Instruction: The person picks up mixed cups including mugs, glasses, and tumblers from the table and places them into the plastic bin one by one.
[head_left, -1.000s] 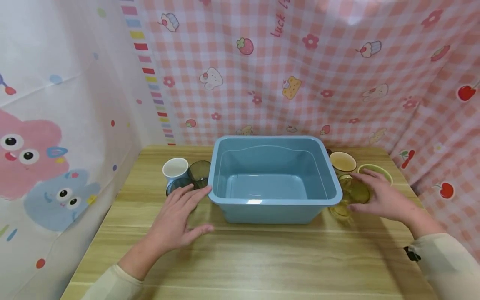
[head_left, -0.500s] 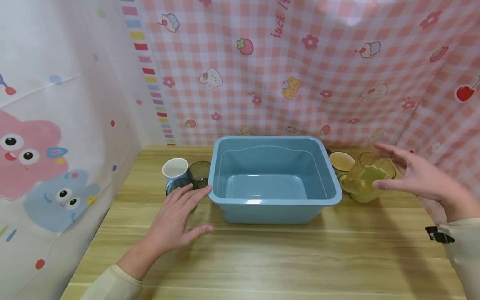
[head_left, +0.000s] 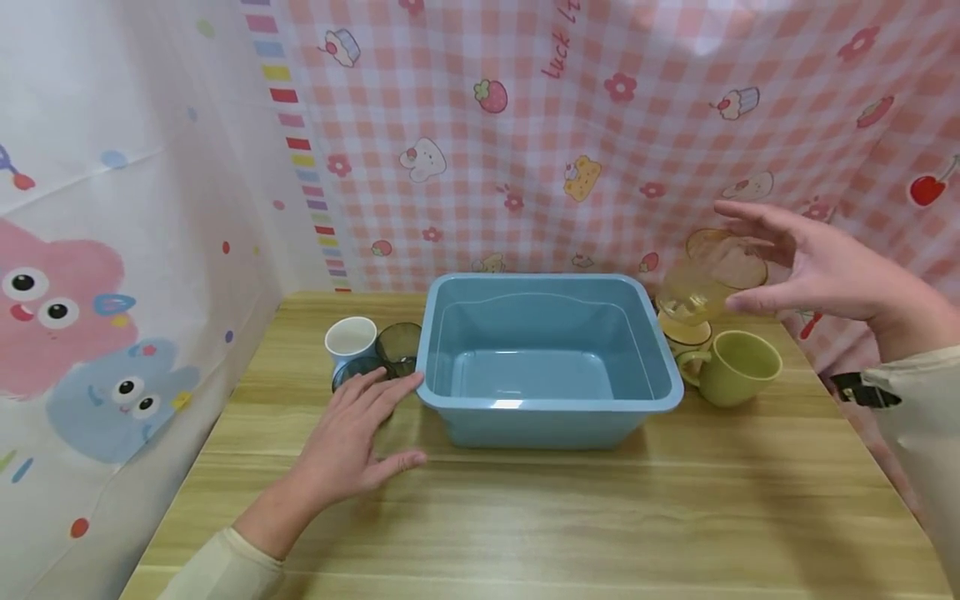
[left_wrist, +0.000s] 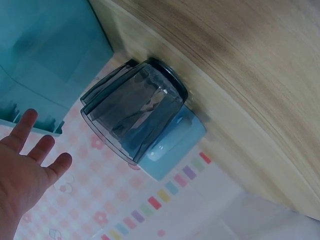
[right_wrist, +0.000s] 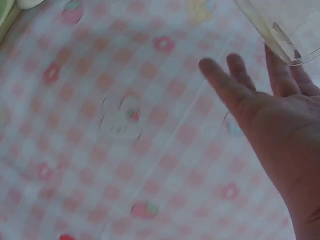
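Note:
In the head view my right hand (head_left: 817,267) holds a see-through amber glass cup (head_left: 723,267) between thumb and fingers, raised and tilted. The cup is blurred there; the right wrist view catches part of the clear glass cup (right_wrist: 295,30) by the fingers. Below it stand a green mug (head_left: 738,371), handle to the left, and an amber cup (head_left: 686,332), partly covered. My left hand (head_left: 352,442) lies with fingers extended by the near left corner of a blue plastic bin (head_left: 551,405). In the left wrist view that hand (left_wrist: 27,172) is beside the bin (left_wrist: 45,55).
Left of the bin are a white-and-blue mug (head_left: 351,337), a smoky brown glass cup (head_left: 399,342) and a dark glass cup (head_left: 360,373) near the left fingertips. A wooden table (head_left: 525,517) carries everything. A checked curtain (head_left: 525,150) hangs behind.
My right hand has lifted the amber glass cup off the right side of the table, first rightward, then up and back. The green mug is now uncovered. My left hand has stayed put.

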